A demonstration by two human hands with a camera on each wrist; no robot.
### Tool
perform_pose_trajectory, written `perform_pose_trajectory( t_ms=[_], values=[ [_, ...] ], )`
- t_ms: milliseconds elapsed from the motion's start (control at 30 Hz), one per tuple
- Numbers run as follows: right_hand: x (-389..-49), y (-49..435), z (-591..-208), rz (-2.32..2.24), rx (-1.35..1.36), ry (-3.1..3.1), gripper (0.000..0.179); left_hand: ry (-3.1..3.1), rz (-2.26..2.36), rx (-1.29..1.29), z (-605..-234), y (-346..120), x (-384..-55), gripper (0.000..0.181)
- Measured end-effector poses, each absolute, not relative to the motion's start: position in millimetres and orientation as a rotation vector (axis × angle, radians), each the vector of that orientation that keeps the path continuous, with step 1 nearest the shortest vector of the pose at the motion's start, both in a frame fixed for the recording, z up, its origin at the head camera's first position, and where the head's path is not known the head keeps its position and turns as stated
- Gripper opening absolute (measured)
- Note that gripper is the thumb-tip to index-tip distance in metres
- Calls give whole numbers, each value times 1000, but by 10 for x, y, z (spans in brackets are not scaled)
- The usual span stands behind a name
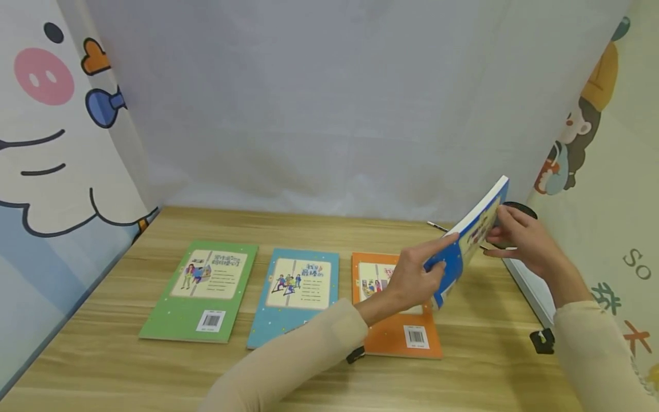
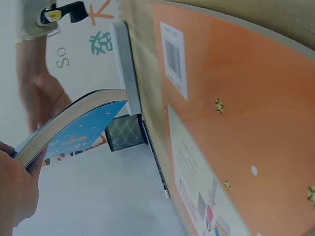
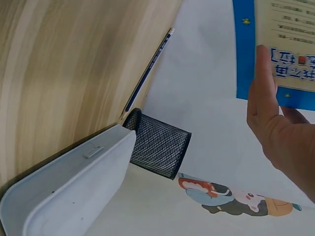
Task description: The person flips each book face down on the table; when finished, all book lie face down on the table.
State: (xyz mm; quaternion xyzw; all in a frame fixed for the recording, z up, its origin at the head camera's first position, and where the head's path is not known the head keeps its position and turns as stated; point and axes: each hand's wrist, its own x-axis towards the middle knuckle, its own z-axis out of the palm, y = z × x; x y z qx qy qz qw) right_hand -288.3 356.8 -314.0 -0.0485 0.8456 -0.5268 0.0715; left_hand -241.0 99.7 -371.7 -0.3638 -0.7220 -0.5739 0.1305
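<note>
A blue paperback book (image 1: 453,264) is held tilted above the table's right side. My left hand (image 1: 414,274) grips its near end, with the thumb on the blue cover and fingers over the page edge. At the far end, my right hand (image 1: 525,240) pinches the cover's edge; one finger lies along the printed panel in the right wrist view. The left wrist view shows the book's slightly bowed pages (image 2: 74,115). Beneath my left forearm lies an orange book (image 1: 396,337), partly hidden. A light blue book (image 1: 262,315) and a green book (image 1: 175,320) lie to its left.
A black mesh pen holder (image 3: 160,142) stands at the back right, partly behind my right hand in the head view. Near it lie a dark pencil (image 3: 150,69) and a white box-like object (image 3: 83,182). A pale curtain (image 1: 329,114) closes off the table's back.
</note>
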Motion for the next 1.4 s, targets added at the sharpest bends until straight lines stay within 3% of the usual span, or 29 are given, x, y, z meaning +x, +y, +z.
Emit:
perform_pose_trajectory(
  t_ms=[567,1400],
  values=[
    [-2879,3588,-3443,-1807,-40,2345,85,-2014,-2221,-845,-3570,977,-2357,54],
    [-2796,3786,-3500,-1988,-33,2224,83,-2211,-2222,-758,-3679,920,-2452,64]
  ],
)
